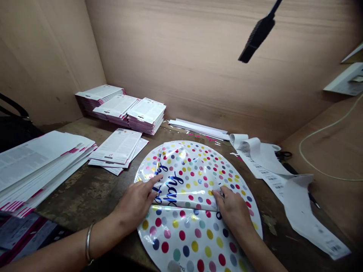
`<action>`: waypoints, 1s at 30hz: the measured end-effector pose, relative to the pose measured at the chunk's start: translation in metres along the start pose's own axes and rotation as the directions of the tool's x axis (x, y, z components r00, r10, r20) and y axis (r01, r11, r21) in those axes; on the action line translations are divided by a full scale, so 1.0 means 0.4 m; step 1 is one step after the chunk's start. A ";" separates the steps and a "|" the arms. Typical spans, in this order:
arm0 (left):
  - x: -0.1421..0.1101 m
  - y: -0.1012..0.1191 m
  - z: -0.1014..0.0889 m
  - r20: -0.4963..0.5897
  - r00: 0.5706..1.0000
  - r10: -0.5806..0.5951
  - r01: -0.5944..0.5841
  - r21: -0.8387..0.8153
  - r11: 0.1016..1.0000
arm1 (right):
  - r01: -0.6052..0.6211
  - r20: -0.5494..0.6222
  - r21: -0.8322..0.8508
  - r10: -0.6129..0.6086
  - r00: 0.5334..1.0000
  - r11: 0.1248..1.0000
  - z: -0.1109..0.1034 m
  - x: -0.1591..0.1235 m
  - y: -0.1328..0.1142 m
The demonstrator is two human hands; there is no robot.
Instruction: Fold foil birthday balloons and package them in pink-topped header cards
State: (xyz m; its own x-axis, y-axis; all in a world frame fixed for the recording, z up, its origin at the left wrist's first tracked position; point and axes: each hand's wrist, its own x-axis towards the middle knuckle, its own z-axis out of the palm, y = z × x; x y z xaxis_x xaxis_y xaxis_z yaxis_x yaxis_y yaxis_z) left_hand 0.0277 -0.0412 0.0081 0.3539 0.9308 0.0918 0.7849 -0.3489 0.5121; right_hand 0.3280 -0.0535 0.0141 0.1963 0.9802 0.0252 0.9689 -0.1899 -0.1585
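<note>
A flat, round foil balloon, white with coloured dots and dark blue script lettering, lies on the table in front of me. Part of it is folded over into a flap, whose near edge runs crosswise below the lettering. My left hand rests at the flap's left side, index finger and thumb stretched out on the foil and apart; its other fingers are partly hidden. At the flap's right corner, my right hand pinches the foil, with the thumb on top.
Printed card sleeves stand in stacks at the back left. Nearer lie a small pile and a larger pile. A label strip curls along the right, near scissors. A black connector hangs above.
</note>
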 end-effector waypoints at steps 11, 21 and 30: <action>-0.058 0.027 -0.002 0.028 0.999 -0.021 0.011 0.302 0.953 | -0.010 0.053 0.008 0.009 0.999 1.000 0.007 0.001 0.003; 0.088 0.094 0.093 0.192 0.953 0.235 -0.272 0.201 0.941 | 0.065 0.034 -0.003 -0.065 0.997 0.998 0.000 0.009 0.020; 0.080 0.078 0.117 0.206 0.964 0.166 -0.212 0.226 0.951 | 0.545 0.011 0.128 -0.551 0.834 0.828 0.015 -0.020 -0.079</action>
State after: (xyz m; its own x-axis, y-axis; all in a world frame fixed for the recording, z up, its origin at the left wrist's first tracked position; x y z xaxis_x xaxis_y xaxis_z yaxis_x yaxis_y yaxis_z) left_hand 0.0872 -0.0274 -0.0129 0.5765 0.8171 -0.0025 0.7861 -0.5538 0.2744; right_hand 0.2950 -0.0549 0.0128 -0.3720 0.9231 0.0975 0.8902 0.3845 -0.2443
